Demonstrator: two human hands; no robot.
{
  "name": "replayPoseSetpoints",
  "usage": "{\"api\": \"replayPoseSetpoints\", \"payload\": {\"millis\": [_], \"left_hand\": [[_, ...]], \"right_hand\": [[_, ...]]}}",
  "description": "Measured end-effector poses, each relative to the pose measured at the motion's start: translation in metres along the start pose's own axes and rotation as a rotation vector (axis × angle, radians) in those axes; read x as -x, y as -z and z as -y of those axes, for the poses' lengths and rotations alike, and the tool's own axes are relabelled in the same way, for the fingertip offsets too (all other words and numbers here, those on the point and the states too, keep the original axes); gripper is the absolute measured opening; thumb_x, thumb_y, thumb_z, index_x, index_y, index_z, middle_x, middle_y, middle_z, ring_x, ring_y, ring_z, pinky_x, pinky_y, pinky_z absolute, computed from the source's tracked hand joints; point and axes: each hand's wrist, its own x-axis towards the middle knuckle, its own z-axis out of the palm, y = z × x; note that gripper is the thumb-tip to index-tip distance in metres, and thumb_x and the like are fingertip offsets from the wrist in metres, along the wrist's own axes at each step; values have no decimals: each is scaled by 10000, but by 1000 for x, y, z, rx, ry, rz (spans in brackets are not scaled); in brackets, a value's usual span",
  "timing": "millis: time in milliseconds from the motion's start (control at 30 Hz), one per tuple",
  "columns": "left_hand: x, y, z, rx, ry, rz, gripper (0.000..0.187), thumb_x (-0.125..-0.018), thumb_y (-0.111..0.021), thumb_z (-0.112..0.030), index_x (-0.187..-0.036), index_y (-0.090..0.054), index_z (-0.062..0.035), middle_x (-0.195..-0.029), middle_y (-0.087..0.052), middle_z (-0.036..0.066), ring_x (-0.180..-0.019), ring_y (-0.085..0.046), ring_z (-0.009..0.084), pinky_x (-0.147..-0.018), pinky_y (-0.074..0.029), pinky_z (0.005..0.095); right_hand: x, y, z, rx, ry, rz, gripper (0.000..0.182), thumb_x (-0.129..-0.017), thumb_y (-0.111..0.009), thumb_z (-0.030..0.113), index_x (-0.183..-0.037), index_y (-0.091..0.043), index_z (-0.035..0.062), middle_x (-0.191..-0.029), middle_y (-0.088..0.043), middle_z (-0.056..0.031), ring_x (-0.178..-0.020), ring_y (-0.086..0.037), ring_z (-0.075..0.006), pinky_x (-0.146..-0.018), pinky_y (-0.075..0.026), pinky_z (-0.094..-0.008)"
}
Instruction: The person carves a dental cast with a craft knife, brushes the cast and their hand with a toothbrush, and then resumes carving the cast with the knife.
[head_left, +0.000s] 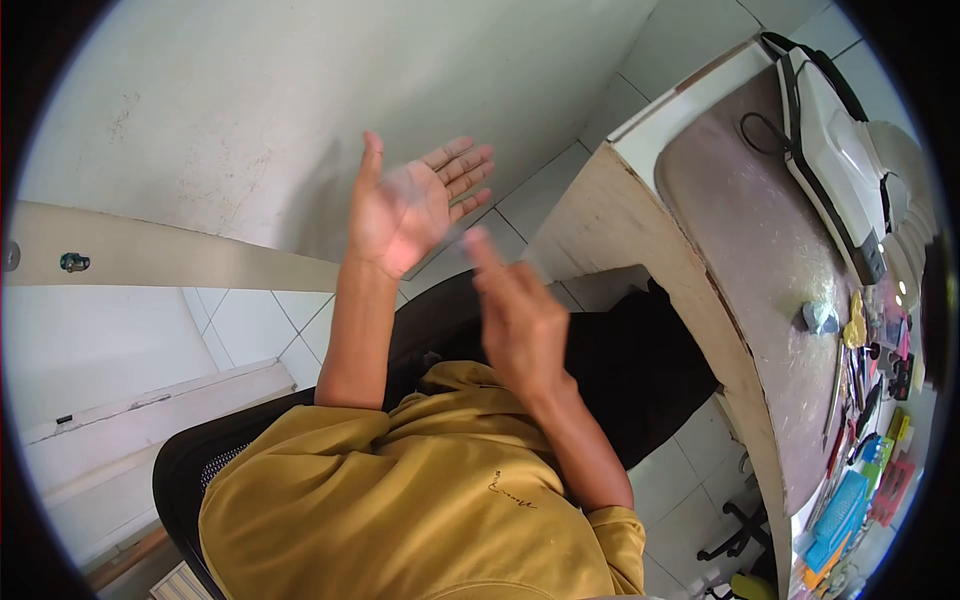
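My left hand (412,212) is raised in front of the pale wall, palm turned up toward me. Its fingers and thumb are spread. A faint greyish blurred patch (404,190) shows over the palm; I cannot make out what it is. Close by on the right, my right hand (525,325) is lifted with its back toward me. One finger stretches toward the left palm, while the others look bent. Its fingertips are smeared by motion, and a gap shows between the two hands. Whether anything sits in the right hand's fingers is hidden.
To the right stands a desk (720,190) with a worn, chipped edge. A white device (825,150) with a ribbed hose lies on it, with several tools and a blue basket (838,515) nearer. A black chair (185,470) is behind me; a wooden ledge (180,250) runs left.
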Motion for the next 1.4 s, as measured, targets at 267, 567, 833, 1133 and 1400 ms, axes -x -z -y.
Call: {"api": "replayPoseSetpoints", "payload": {"millis": [267,567,833,1133,1400], "left_hand": [[1,7,-2,-311,3,-96,1264,-796,-101,-917,-1459,-295,143,-1526,-347,254,-1447,-289,328,-1182,-210,467],[4,7,-5,-502,-40,-41,1266,-793,-60,-915,-1402,-416,137,-1526,-367,235,-1442,-309,323,-1173,-202,479],[-5,8,2,-675,-127,129,1069,-844,-499,-777,-1510,-288,32,-1466,-450,230,-1363,-434,345,-1120,-360,447],[-19,50,-5,-1265,5,182,627,-918,-656,-266,-1447,-436,-11,-1364,-568,183,-1209,-584,302,-1016,-468,423],[10,-24,-33,-1559,-671,61,291,-977,-549,-169,-1172,-608,38,-1042,-659,117,-906,-632,272,-913,-470,360]], "right_hand": [[-5,3,1,-43,-17,-99,502,-899,-558,-44,-1372,-569,123,-811,-600,-163,-716,-611,-334,-663,-505,-433],[-2,4,-8,-19,-128,-60,543,-871,-568,-55,-1383,-556,128,-820,-607,-168,-724,-621,-345,-670,-511,-430],[-8,4,-30,-343,-503,-86,336,-1024,-499,166,-1315,-599,31,-688,-520,-7,-653,-520,-120,-604,-444,-303],[11,14,10,-477,-94,-225,324,-969,-575,69,-1288,-614,31,-752,-615,-107,-635,-572,-189,-607,-473,-317],[48,11,-87,-31,-407,51,270,-961,-553,98,-1215,-620,33,-939,-675,-228,-820,-648,-410,-693,-504,-449]]}}
